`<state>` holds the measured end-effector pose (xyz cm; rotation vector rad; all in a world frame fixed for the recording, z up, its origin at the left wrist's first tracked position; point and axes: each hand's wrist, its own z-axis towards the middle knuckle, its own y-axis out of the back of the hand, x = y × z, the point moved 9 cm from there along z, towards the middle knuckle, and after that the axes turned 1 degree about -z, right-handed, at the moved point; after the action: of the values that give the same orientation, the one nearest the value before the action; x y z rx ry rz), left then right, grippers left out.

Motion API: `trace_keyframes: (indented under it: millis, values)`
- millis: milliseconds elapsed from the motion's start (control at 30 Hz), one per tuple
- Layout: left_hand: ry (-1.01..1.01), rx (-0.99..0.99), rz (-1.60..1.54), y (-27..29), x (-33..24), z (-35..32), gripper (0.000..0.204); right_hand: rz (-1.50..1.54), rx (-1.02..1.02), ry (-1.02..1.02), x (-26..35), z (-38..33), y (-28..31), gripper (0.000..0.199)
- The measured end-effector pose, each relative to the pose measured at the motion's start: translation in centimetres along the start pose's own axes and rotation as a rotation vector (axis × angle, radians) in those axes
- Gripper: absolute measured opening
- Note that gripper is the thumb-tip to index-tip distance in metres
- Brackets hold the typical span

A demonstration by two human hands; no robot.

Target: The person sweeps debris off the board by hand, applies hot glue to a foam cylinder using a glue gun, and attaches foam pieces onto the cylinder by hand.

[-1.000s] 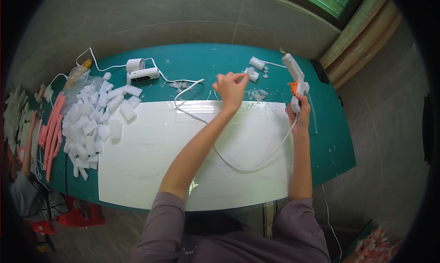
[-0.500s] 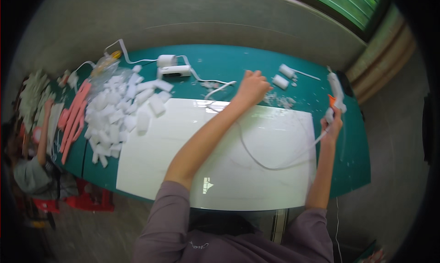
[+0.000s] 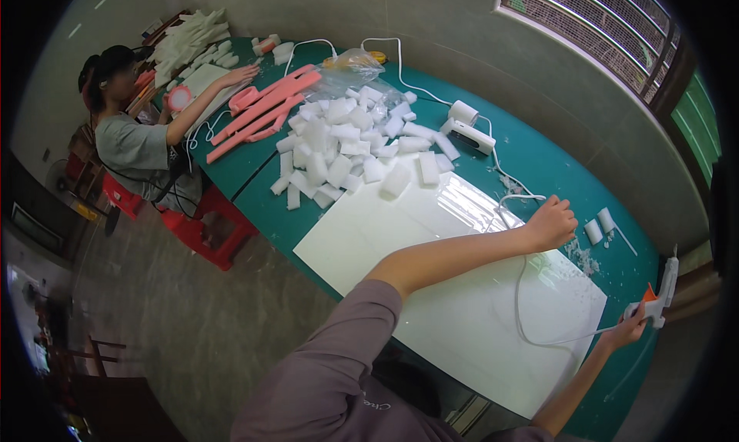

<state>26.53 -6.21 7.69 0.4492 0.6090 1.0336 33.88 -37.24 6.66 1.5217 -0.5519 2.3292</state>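
My right hand (image 3: 627,330) grips a white hot glue gun (image 3: 660,303) with an orange trigger, off the right end of a glossy white board (image 3: 431,288). From the gun a white cord (image 3: 531,339) loops across the board. My left hand (image 3: 551,224) is closed above the board's far edge, fingers curled; whether anything is in them is hidden. Close to that hand lie crumbs of white scrap (image 3: 581,257) and two short white foam cylinders, one of them (image 3: 593,232) nearer. A heap of white foam pieces (image 3: 339,145) covers the board's far left corner.
A white power adapter and box (image 3: 471,136) sit behind the board on the green table (image 3: 570,172). Long pink foam parts (image 3: 262,118) and a clear plastic bag (image 3: 350,71) lie beyond the heap. Another person (image 3: 138,142) sits at the far left near red stools (image 3: 208,230).
The view has swung left, so the other person and floor show more fully and the table appears shifted right. My left hand stays closed over the board; my right keeps the glue gun.
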Motion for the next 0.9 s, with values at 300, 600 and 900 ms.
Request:
trace_keyframes:
  millis: [300,600,900]
  values:
    - [0.324,0.013,-0.638,3.8,0.6,-4.6,0.019,0.357,0.45,-0.224,-0.3,-6.6,-6.9,0.016]
    - [0.415,0.108,-0.709,3.6,-2.5,-4.3,0.024,0.437,0.471,-0.265,1.9,-5.0,-5.8,0.017]
    - [0.459,0.055,-1.08,-0.8,-3.8,2.4,0.047,0.515,0.671,-0.283,3.4,-5.1,-6.8,0.019]
